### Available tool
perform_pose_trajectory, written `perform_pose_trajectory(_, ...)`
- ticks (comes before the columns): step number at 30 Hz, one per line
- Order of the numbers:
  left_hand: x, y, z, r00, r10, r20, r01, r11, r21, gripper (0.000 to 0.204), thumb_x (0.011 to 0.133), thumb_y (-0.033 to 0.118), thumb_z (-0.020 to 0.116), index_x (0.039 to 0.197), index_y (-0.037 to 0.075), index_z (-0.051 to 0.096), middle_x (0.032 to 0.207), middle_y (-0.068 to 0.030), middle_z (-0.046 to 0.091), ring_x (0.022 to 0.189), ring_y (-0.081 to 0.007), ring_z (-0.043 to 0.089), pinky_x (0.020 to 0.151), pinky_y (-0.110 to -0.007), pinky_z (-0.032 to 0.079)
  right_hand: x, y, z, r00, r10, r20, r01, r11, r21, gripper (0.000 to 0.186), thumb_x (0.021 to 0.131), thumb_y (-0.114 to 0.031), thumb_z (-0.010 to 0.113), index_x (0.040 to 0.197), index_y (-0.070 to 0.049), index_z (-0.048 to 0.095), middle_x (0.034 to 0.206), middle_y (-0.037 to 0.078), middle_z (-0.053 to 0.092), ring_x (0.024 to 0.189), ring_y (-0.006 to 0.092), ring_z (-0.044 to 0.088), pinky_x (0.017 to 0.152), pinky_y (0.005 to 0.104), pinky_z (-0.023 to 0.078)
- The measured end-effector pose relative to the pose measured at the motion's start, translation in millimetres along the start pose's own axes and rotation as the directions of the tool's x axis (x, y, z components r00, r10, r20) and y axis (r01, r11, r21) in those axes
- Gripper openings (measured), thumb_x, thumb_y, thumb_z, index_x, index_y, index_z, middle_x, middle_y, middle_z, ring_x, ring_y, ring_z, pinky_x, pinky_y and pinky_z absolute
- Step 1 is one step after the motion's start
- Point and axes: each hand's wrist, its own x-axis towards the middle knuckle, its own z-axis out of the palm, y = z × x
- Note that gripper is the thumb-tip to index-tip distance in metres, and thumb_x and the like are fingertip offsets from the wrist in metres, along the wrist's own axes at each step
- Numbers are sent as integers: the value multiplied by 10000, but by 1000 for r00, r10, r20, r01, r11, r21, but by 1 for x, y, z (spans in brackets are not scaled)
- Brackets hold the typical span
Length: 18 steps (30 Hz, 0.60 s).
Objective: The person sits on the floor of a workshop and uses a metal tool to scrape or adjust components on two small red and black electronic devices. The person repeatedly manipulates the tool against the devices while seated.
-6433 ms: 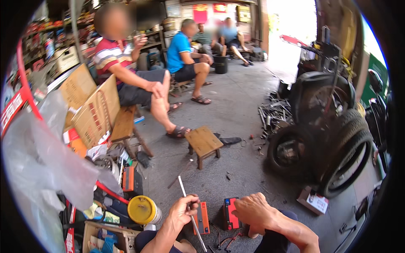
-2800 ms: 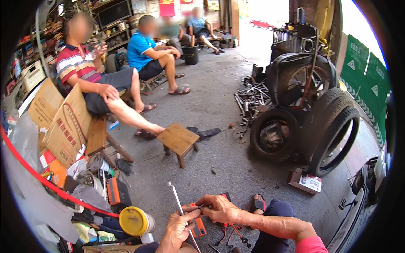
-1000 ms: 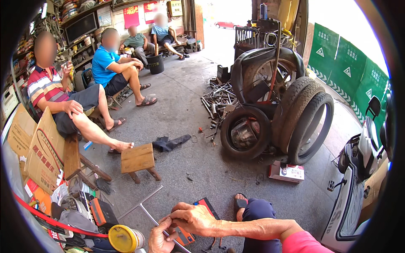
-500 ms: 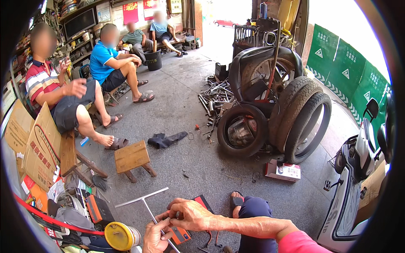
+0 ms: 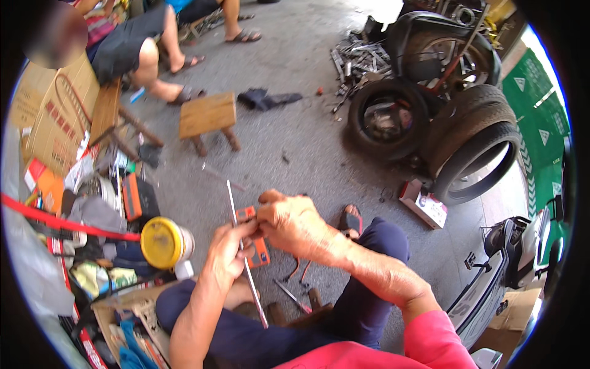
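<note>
A thin metal T-handle wrench (image 5: pixel 252 286) slants through my left hand (image 5: pixel 228 249), whose fingers are closed round its shaft. Its crossbar shows only as a faint blur at the far end. My right hand (image 5: pixel 295 224) meets the left fingertips beside the shaft, its fingers pinched together; whatever they hold is hidden. Under the hands lies an orange-and-black device (image 5: pixel 260 253), partly covered by them. A slim tool with a red handle (image 5: pixel 294 297) rests on the floor between my knees.
A low wooden stool (image 5: pixel 208 115) stands ahead. Tyres (image 5: pixel 476 163) and a heap of metal tools (image 5: pixel 362 58) lie beyond. At left are a yellow-lidded bucket (image 5: pixel 167 242) and cardboard (image 5: pixel 55 111). A white scooter (image 5: pixel 485 295) stands at right; a seated person's legs (image 5: pixel 147 67) are far left.
The view has tipped downward, so my lap and the near floor now show. The wrench has swung more upright, its crossbar turning to a blur. Both hands stay close together.
</note>
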Motion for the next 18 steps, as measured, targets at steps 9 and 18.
perform_pose_trajectory(9,16,6,-19,987,133,-95,-143,984,-107,148,890,119,658,1008,39,618,844,-47,658,734,-109,646,377,-171,283,38,0,29,993,79,-88,-79,997,-1,122,723,-105,614,779,-5,658,857,151,662,785,368,652,704,429,520)
perform_pose_trajectory(18,19,12,-31,964,145,-223,-187,965,-183,113,875,103,661,957,35,625,811,-58,657,711,-108,650,376,-180,281,63,-7,40,979,189,80,-199,970,140,122,694,-77,648,786,-31,713,813,204,689,823,358,680,751,414,535)
